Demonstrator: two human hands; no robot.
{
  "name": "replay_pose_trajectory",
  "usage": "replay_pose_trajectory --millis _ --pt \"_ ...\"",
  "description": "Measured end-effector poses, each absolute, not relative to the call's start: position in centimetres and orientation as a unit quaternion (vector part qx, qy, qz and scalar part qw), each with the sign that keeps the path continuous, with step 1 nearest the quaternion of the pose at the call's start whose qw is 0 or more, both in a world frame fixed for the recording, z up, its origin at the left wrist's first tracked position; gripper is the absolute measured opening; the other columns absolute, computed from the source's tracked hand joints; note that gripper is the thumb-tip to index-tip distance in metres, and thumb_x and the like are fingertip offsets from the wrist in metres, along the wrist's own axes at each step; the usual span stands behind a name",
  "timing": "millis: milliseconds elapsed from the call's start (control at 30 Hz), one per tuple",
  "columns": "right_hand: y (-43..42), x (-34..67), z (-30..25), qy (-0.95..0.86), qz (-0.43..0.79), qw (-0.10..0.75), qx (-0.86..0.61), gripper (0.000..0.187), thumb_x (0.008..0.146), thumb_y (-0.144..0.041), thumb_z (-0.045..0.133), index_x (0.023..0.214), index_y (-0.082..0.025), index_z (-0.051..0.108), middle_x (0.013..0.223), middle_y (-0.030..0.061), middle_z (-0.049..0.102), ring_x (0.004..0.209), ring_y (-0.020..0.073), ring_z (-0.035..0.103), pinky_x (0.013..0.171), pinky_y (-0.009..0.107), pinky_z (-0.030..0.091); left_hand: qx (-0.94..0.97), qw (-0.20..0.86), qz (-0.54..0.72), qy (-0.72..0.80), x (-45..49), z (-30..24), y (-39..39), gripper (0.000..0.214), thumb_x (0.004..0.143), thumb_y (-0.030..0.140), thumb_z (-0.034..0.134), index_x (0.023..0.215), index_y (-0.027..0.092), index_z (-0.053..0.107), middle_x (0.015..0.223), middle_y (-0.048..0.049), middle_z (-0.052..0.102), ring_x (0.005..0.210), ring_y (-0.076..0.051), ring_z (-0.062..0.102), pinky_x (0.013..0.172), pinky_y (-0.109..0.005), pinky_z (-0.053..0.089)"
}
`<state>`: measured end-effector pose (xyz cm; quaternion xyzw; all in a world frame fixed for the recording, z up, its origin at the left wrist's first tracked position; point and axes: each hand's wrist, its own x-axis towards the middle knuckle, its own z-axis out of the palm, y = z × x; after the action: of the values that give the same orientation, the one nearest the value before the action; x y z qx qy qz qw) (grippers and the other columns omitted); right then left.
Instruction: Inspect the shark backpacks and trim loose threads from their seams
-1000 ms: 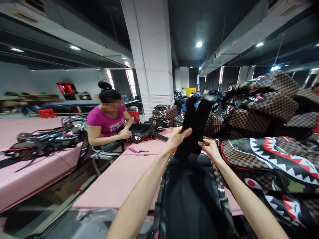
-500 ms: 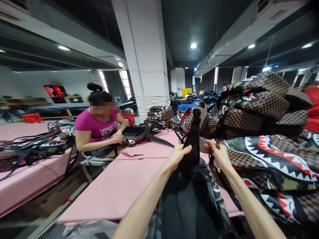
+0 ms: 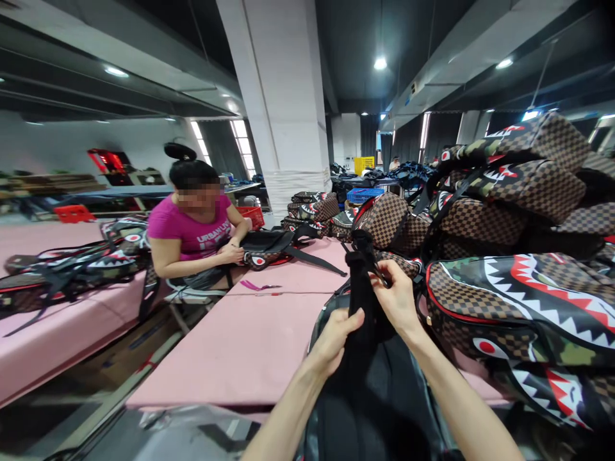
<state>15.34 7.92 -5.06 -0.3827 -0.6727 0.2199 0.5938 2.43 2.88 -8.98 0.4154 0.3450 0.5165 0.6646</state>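
A black-backed backpack [image 3: 375,403] lies in front of me at the table's near edge. My left hand [image 3: 336,339] is closed round one of its black shoulder straps [image 3: 359,288], with the thumb along the side. My right hand [image 3: 396,298] is closed in a pinch on a dark strap at the upper end of the bundle, just right of the left hand. Its fingertips partly hide what they grip. Both straps stand raised above the back panel.
Shark-mouth backpacks [image 3: 480,301] are stacked high on the right. A pink-covered table [image 3: 230,352] stretches left, bearing purple-handled snips [image 3: 257,285]. Across it sits a co-worker [image 3: 189,237] with a backpack [image 3: 269,246]. More backpacks [image 3: 96,262] lie on the left table.
My right hand has moved left and in beside the left hand, bringing a strap with it. My left hand has dropped slightly lower. The view has tilted a little.
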Motion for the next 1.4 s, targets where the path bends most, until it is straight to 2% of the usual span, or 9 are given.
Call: replay_pose_trajectory --millis 133,333,500,667,800,1000,1133,1267,1400 --pt "8.4 15.1 -5.6 -0.604 0.267 0.626 -0.415 0.027 0.080 -0.041 0.052 0.063 -0.020 0.046 0.057 -0.0048 0.042 0.055 0.0105 0.037 0.052 0.023 0.030 0.401 0.680 0.508 0.344 2.5 -9.9 2.7 0.038 0.067 0.046 0.073 0.076 0.009 0.070 0.063 -0.0058 0.064 0.052 -0.009 0.052 0.054 -0.020 0.041" --pt "9.1 14.9 -6.7 -0.575 0.358 0.637 -0.367 0.027 0.078 -0.039 0.054 0.063 -0.020 0.042 0.060 -0.0049 0.037 0.057 0.0096 0.032 0.051 0.022 0.030 0.399 0.679 0.512 0.344 2.2 -10.8 3.0 0.040 0.068 0.047 0.071 0.077 0.008 0.071 0.065 -0.0084 0.065 0.058 -0.013 0.056 0.056 -0.023 0.042" --pt "8.8 15.1 -6.0 -0.589 0.393 0.617 -0.343 0.028 0.078 -0.041 0.056 0.063 -0.019 0.045 0.058 -0.0049 0.040 0.055 0.0090 0.034 0.049 0.021 0.029 0.398 0.677 0.510 0.351 2.4 -10.5 2.9 0.038 0.067 0.047 0.072 0.075 0.009 0.071 0.061 -0.0068 0.064 0.057 -0.012 0.056 0.054 -0.022 0.040" --pt "8.2 15.3 -5.1 -0.591 0.459 0.580 -0.321 0.023 0.069 -0.035 0.066 0.062 -0.017 0.052 0.058 -0.0050 0.048 0.054 0.0089 0.041 0.052 0.021 0.035 0.397 0.677 0.504 0.361 2.6 -10.8 2.7 0.038 0.065 0.048 0.073 0.068 0.010 0.070 0.058 -0.0054 0.063 0.053 -0.011 0.054 0.055 -0.022 0.040" --pt "8.8 15.5 -5.5 -0.548 0.456 0.613 -0.342 0.028 0.063 -0.037 0.072 0.061 -0.016 0.053 0.059 -0.0043 0.050 0.055 0.0096 0.045 0.053 0.022 0.038 0.394 0.679 0.498 0.368 3.1 -10.4 3.0 0.040 0.063 0.048 0.074 0.071 0.009 0.071 0.061 -0.0061 0.065 0.052 -0.011 0.054 0.056 -0.023 0.040" --pt "9.0 17.0 -6.1 -0.539 0.447 0.610 -0.370 0.031 0.065 -0.044 0.071 0.074 -0.016 0.062 0.067 0.0006 0.061 0.062 0.0137 0.054 0.059 0.025 0.045 0.391 0.675 0.508 0.365 4.3 -8.4 4.1 0.040 0.060 0.046 0.077 0.072 0.009 0.070 0.067 -0.0065 0.067 0.056 -0.012 0.056 0.059 -0.023 0.041" --pt "8.4 17.2 -6.0 -0.537 0.443 0.625 -0.353 0.025 0.064 -0.038 0.072 0.071 -0.016 0.063 0.068 0.0007 0.063 0.064 0.0146 0.057 0.060 0.026 0.047 0.404 0.677 0.496 0.366 4.5 -8.1 4.1 0.042 0.061 0.048 0.075 0.073 0.009 0.070 0.067 -0.0072 0.067 0.057 -0.013 0.058 0.060 -0.024 0.042" --pt "9.2 16.4 -6.4 -0.494 0.496 0.634 -0.327 0.028 0.062 -0.041 0.072 0.071 -0.015 0.065 0.066 0.0017 0.065 0.063 0.0156 0.059 0.061 0.028 0.049 0.427 0.666 0.491 0.364 4.7 -8.8 4.1 0.045 0.063 0.052 0.073 0.074 0.008 0.071 0.071 -0.0093 0.068 0.060 -0.015 0.060 0.060 -0.025 0.043" --pt "8.7 16.9 -6.7 -0.472 0.488 0.644 -0.352 0.030 0.061 -0.044 0.072 0.069 -0.016 0.064 0.062 0.0005 0.063 0.058 0.0147 0.058 0.059 0.028 0.049 0.477 0.636 0.478 0.373 4.0 -9.2 3.7 0.042 0.067 0.052 0.069 0.077 0.011 0.071 0.071 -0.0077 0.068 0.062 -0.017 0.061 0.063 -0.028 0.047"
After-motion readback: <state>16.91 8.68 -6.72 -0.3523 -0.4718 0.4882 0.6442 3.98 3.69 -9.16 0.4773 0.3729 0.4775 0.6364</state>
